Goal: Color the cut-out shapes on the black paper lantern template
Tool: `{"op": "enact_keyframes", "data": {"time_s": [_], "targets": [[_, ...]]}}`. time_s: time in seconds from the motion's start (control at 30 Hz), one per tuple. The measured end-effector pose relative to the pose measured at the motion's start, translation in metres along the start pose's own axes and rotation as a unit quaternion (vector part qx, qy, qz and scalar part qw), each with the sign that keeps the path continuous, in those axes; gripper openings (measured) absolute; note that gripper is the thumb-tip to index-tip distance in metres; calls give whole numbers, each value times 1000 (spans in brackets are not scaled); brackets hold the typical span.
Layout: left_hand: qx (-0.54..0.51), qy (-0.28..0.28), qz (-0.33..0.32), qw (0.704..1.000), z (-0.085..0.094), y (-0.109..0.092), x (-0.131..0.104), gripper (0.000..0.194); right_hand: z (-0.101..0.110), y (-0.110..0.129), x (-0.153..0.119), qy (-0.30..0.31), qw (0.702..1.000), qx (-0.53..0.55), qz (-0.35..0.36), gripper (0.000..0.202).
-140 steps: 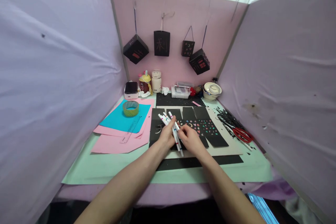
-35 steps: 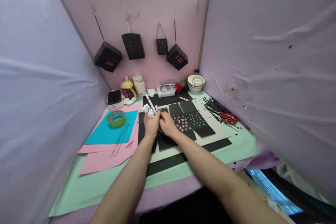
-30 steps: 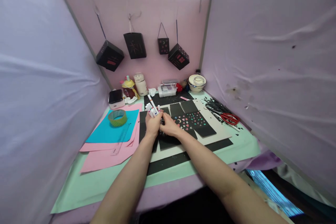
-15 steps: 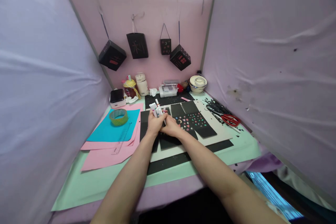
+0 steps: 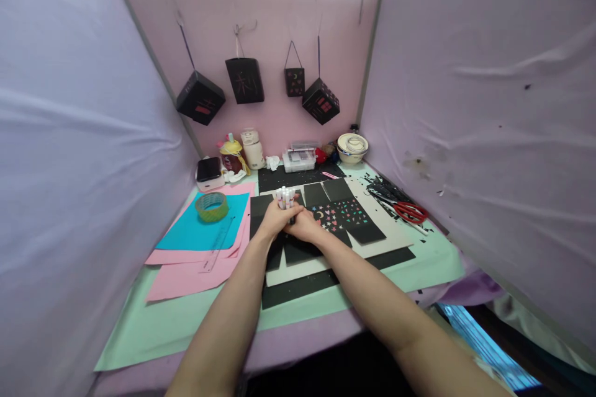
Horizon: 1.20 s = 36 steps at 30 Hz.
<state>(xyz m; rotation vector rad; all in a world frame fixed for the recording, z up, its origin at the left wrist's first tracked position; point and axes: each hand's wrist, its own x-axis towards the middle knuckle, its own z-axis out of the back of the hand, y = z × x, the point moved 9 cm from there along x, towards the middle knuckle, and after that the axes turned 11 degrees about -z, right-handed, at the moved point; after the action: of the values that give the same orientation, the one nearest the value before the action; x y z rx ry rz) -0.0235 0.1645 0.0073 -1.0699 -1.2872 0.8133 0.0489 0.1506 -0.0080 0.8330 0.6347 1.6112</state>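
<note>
Several white marker pens point(image 5: 285, 197) stand upright in a bundle between my two hands. My left hand point(image 5: 274, 216) is closed around the bundle from the left. From the right, my right hand point(image 5: 303, 223) is closed against its lower part, its fingers partly hidden. Beneath both hands lies a black card cut-out point(image 5: 366, 233) with flaps, decorated with small coloured stars, a moon and triangles. It rests on a grey-white board point(image 5: 391, 239), with black paper point(image 5: 298, 289) showing under the near edge.
Blue paper point(image 5: 186, 232), pink sheets, a tape roll point(image 5: 212, 207) and a clear ruler point(image 5: 216, 247) lie left. Red-handled scissors point(image 5: 410, 211) and black scraps are at right. Bottles, a clear box point(image 5: 299, 160) and a lidded bowl point(image 5: 352, 147) line the back; black paper boxes point(image 5: 200, 98) hang above.
The pens, tilted and uneven half a second ago, now stand straight and level in a tight bundle. My hands stay in nearly the same place.
</note>
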Motion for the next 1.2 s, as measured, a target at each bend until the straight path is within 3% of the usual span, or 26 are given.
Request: {"op": "enact_keyframes", "data": {"time_s": [0.13,0.33,0.5,0.63,0.87,1.1,1.2], "targets": [[-6,36,30,999,1,6,-1,43,-1,3,-3,-18,998,-63,23,49],[30,-2,9,1000,5,4,-1,42,-1,2,0,-24,995,-91,11,46],[77,-35,-27,996,5,-4,-3,28,2,10,1,-10,999,-11,49,45],[44,-61,0,997,8,1,-5,30,4,16,0,8,994,93,58,45],[-43,30,24,998,-7,-1,-7,33,5,23,-3,95,974,194,64,31],[-158,36,74,984,-11,0,-11,36,-3,22,-12,185,944,273,-29,24],[-198,88,115,969,-16,1,-17,39,-14,19,-15,222,918,322,-71,21]]}}
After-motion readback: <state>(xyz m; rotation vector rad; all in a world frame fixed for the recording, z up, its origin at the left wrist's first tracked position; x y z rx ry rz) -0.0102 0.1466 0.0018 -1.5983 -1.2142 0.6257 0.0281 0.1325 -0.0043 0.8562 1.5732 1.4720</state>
